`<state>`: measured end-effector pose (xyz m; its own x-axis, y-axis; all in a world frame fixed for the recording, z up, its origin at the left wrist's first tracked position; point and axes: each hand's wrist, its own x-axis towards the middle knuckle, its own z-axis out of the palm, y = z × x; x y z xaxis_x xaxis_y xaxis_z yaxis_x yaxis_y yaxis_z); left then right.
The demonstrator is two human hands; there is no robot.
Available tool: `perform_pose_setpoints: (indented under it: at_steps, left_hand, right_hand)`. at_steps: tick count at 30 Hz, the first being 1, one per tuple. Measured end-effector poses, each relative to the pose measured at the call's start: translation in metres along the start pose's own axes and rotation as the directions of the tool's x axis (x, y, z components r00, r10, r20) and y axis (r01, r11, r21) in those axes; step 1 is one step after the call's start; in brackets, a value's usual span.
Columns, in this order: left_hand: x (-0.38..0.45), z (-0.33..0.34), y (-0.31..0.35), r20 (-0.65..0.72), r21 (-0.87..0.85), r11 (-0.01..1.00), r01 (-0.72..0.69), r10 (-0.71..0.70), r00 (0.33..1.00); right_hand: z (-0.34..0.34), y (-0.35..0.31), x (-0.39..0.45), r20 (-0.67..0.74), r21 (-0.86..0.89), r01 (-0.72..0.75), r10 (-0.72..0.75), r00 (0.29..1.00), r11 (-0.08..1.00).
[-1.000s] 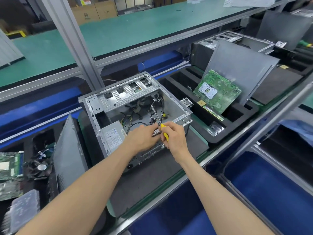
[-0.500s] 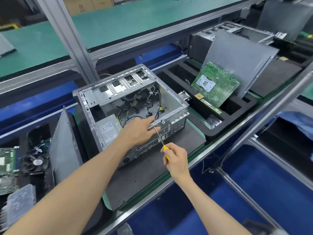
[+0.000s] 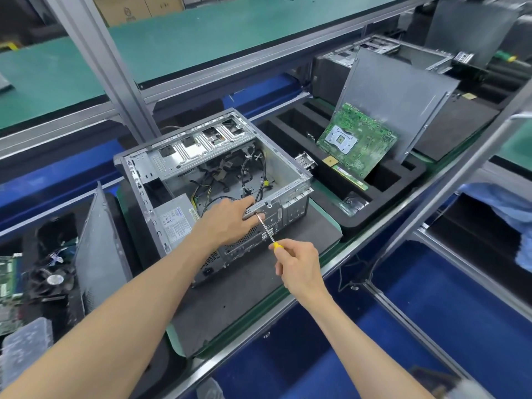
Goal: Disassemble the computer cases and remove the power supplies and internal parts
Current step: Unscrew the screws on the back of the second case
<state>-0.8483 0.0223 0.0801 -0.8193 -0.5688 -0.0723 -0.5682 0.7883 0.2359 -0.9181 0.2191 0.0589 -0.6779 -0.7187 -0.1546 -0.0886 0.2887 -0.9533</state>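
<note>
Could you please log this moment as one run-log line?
left hand grips rear edge of computer case | right hand holds screwdriver, tip at rear panel | power supply still inside

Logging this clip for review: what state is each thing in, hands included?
Computer case: on its side, panel off, interior exposed.
Power supply: still inside the case.
Cables: loose in the case.
Left hand: grips the case's near rim.
Right hand: holds the screwdriver, tip at the rear panel.
Motherboard: out, leaning against a side panel in the foam tray.
</note>
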Motion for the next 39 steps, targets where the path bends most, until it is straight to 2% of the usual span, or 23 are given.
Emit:
perform_pose_setpoints:
  at_steps: [4,6,8,9,10,11,13,14,15,16,18,22,24,26,27,28,30,33,35,39]
  left_hand:
    - [0.001,0.001,-0.001,-0.002,-0.002,1.0,-0.012,0.012,1.0]
    - [0.001,0.001,-0.002,-0.003,-0.006,1.0,-0.017,0.017,1.0]
    - [0.001,0.001,-0.001,-0.002,-0.001,1.0,-0.018,0.018,1.0]
    - [0.001,0.001,-0.001,0.0,0.0,1.0,-0.015,0.015,1.0]
    - [0.001,0.001,-0.001,0.002,-0.001,1.0,-0.012,0.012,1.0]
    - [0.001,0.001,-0.001,0.006,-0.003,1.0,-0.008,0.008,1.0]
    - [0.001,0.001,-0.001,0.014,-0.006,1.0,-0.003,0.003,1.0]
    - [0.001,0.001,0.0,0.019,-0.008,1.0,-0.003,0.003,1.0]
    - [0.001,0.0,0.0,0.024,-0.009,1.0,-0.005,0.005,1.0]
    - [0.001,0.0,0.0,0.028,-0.007,1.0,-0.007,0.007,1.0]
    - [0.002,0.0,0.0,0.032,-0.001,1.0,-0.006,0.006,0.999]
    - [0.002,0.0,-0.002,0.043,-0.01,1.0,0.008,-0.007,0.999]
    - [0.001,0.0,-0.002,0.035,-0.005,1.0,0.005,-0.005,0.999]
    - [0.001,0.0,-0.001,0.022,0.001,1.0,0.0,0.0,1.0]
    - [0.001,0.0,-0.001,0.016,0.0,1.0,-0.003,0.003,1.0]
    - [0.001,0.0,-0.001,0.011,-0.002,1.0,-0.005,0.005,1.0]
    - [0.0,-0.001,-0.001,0.009,-0.009,1.0,-0.008,0.008,1.0]
    - [0.0,0.0,-0.001,0.013,-0.007,1.0,-0.013,0.013,1.0]
    - [0.0,-0.001,-0.001,0.018,-0.003,1.0,-0.012,0.012,1.0]
    - [0.0,-0.001,-0.001,0.022,0.009,1.0,-0.001,0.001,1.0]
  right_hand:
    - [-0.01,0.002,0.002,-0.078,-0.245,0.175,-0.199,0.977,0.954]
    - [-0.012,0.0,0.0,-0.089,-0.298,0.195,-0.231,0.969,0.934]
    - [-0.011,-0.003,0.0,-0.084,-0.283,0.162,-0.193,0.978,0.945]
    - [-0.011,-0.005,0.001,-0.073,-0.203,0.105,-0.122,0.99,0.974]
    - [-0.011,-0.007,0.002,-0.038,-0.052,0.007,-0.008,0.999,0.999]
    - [-0.013,-0.009,0.005,0.033,0.149,-0.13,0.127,0.991,0.98]
    - [-0.018,-0.018,0.006,0.293,0.474,-0.418,0.309,0.905,0.775]
    - [-0.02,-0.022,0.006,0.406,0.519,-0.515,0.333,0.851,0.683]
    - [-0.019,-0.025,0.006,0.469,0.517,-0.561,0.334,0.817,0.647]
    - [-0.017,-0.027,0.006,0.49,0.495,-0.57,0.331,0.807,0.656]
    - [-0.013,-0.027,0.005,0.449,0.444,-0.532,0.335,0.829,0.721]
    - [-0.011,-0.022,0.005,0.217,0.266,-0.333,0.281,0.935,0.905]
    - [-0.01,-0.02,0.003,0.069,0.027,-0.163,0.161,0.985,0.986]
    - [-0.008,-0.018,-0.001,-0.043,-0.226,-0.017,0.008,0.999,0.974]
    - [-0.006,-0.016,-0.002,-0.081,-0.291,0.004,-0.029,0.996,0.957]
    - [-0.005,-0.015,-0.003,-0.095,-0.288,0.005,-0.033,0.995,0.958]
    - [-0.005,-0.015,0.0,-0.057,-0.105,-0.072,0.067,0.996,0.992]
    - [-0.005,-0.019,0.004,0.053,0.196,-0.314,0.31,0.949,0.929]
    - [-0.005,-0.018,0.005,0.063,0.244,-0.382,0.379,0.923,0.891]
    - [-0.006,-0.014,0.0,-0.011,0.212,-0.293,0.302,0.953,0.932]
